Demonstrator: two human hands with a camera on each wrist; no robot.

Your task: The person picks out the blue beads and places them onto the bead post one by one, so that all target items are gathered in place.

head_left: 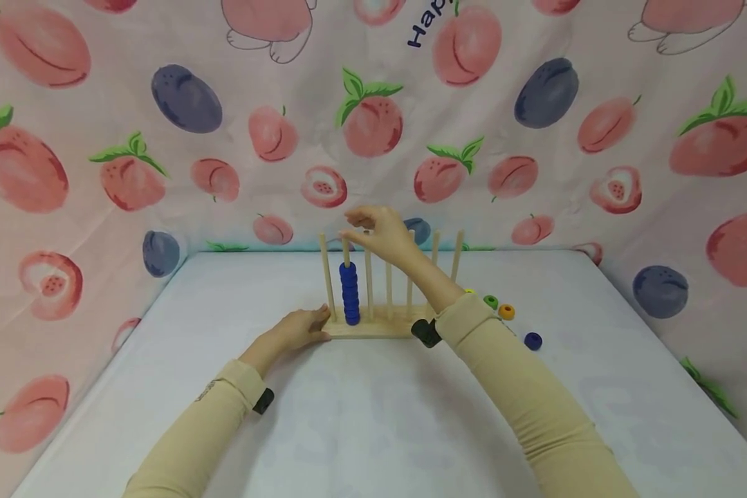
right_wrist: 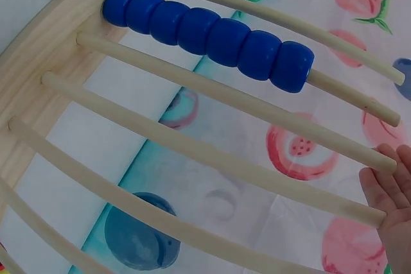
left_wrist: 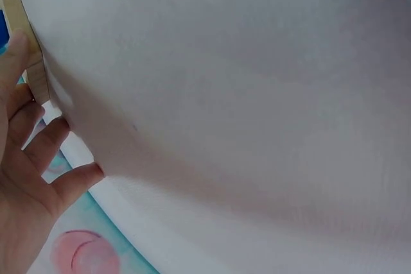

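Note:
A wooden peg rack [head_left: 364, 330] with a row of upright pegs stands on the table. My left hand [head_left: 297, 329] grips the left end of its base, thumb [left_wrist: 14, 56] on the near side and fingers around the end. Several blue beads [head_left: 350, 294] are stacked on the second peg from the left, with the peg's tip bare above them. My right hand [head_left: 382, 235] is up at the peg tops, thumb and fingers apart, nothing held between them. In the right wrist view, its fingers [right_wrist: 388, 184] lie close to the tips of neighbouring bare pegs.
To the right of the rack lie loose beads: a blue bead [head_left: 533, 341], an orange bead [head_left: 506, 312], a green bead [head_left: 490, 301] and a partly hidden yellow one. A fruit-printed cloth [head_left: 373, 138] hangs behind the white table [head_left: 361, 422].

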